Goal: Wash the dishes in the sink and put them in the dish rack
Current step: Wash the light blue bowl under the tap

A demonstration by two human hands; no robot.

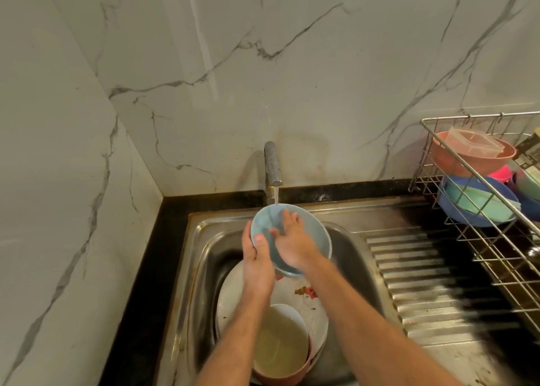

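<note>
Left hand (pixel 257 264): holds the blue bowl's left rim, thumb on the inside, fingers round the back.
Blue bowl (pixel 314 230): up over the sink, tipped toward the person, right under the tap.
Tap (pixel 272 166): water runs down into the bowl.
Right hand (pixel 293 244): flat inside the bowl, fingers straight, pressing on it, not gripping.
Sink (pixel 355 249): a dirty white plate (pixel 314 309) lies in it, with a pink bowl (pixel 280 341) of cloudy water on top.
Dish rack (pixel 479 181): far right, with pink, blue and green bowls inside.
</note>
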